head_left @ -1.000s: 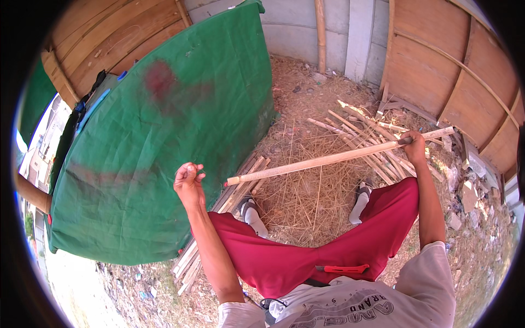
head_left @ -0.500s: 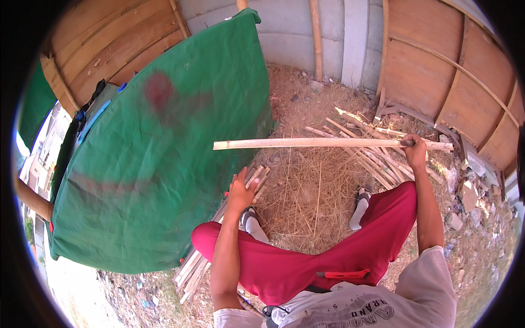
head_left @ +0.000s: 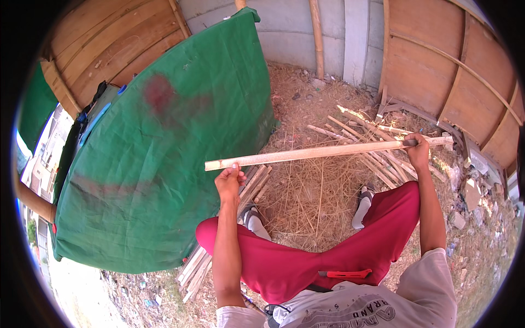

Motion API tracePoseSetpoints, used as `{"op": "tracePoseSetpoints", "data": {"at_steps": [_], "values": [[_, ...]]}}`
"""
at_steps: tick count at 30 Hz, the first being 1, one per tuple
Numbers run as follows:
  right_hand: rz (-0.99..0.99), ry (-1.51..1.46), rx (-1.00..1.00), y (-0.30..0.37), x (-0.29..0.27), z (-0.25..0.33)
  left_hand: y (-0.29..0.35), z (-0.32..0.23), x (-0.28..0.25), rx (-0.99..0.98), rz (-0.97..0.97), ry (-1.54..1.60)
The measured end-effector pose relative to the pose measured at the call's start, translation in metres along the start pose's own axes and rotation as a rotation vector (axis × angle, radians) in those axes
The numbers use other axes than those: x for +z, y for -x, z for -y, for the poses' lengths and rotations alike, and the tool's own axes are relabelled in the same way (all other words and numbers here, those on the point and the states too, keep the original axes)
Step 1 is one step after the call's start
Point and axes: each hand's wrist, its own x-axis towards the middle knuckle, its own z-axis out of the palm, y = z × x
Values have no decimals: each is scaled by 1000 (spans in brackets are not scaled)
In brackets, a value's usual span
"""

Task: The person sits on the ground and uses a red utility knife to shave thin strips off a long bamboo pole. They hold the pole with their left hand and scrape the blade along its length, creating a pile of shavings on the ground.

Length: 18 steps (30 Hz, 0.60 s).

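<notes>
A long split bamboo strip (head_left: 317, 153) is held up crosswise in front of me, over the straw-covered ground. My right hand (head_left: 419, 150) is closed around it near its right end. A short dark piece (head_left: 409, 142) shows at the fingers there; its kind is unclear. Close to the strip's left end, my left hand (head_left: 229, 181) pinches its lower edge between thumb and fingers. The left end tilts slightly lower than the right. A red-handled cutter (head_left: 348, 274) lies on my lap, across the dark red trousers.
Several bamboo strips (head_left: 383, 158) lie in a loose pile ahead to the right. Another bundle of strips (head_left: 195, 271) lies beside my left leg. A large green tarpaulin (head_left: 147, 191) stands on the left. Wooden panels (head_left: 426, 44) and rubble (head_left: 470, 197) border the right side.
My left hand has risen from below the strip and taken hold near its left end. That end has dropped and shifted slightly left. My right hand keeps its grip.
</notes>
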Motion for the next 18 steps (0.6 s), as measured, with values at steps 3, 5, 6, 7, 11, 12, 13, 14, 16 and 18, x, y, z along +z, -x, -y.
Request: {"op": "tracePoseSetpoints", "data": {"at_steps": [3,5,6,7,11,12,13,14,16,18], "values": [[19,-5,21,1,-1,0,1,1,-7,88,16,42],[26,-24,32,1,-2,-1,0,0,-11,159,60,74],[26,-32,45,1,-3,-2,-1,0,-14,153,39,65],[27,-40,58,2,-4,-3,-2,-1,-18,148,18,56],[40,-38,71,4,-8,-2,3,-6,-30,15,-78,9],[22,-44,71,3,-9,-1,2,-7,-34,-18,-105,3],[4,-49,71,2,-10,0,-8,4,-45,-19,-98,-41],[-14,-56,71,1,-8,0,-9,13,-47,116,-130,-279],[-11,-87,101,0,-5,6,-8,25,-47,405,-192,-750],[-16,-117,101,2,1,17,0,24,-31,190,-45,-736]]}}
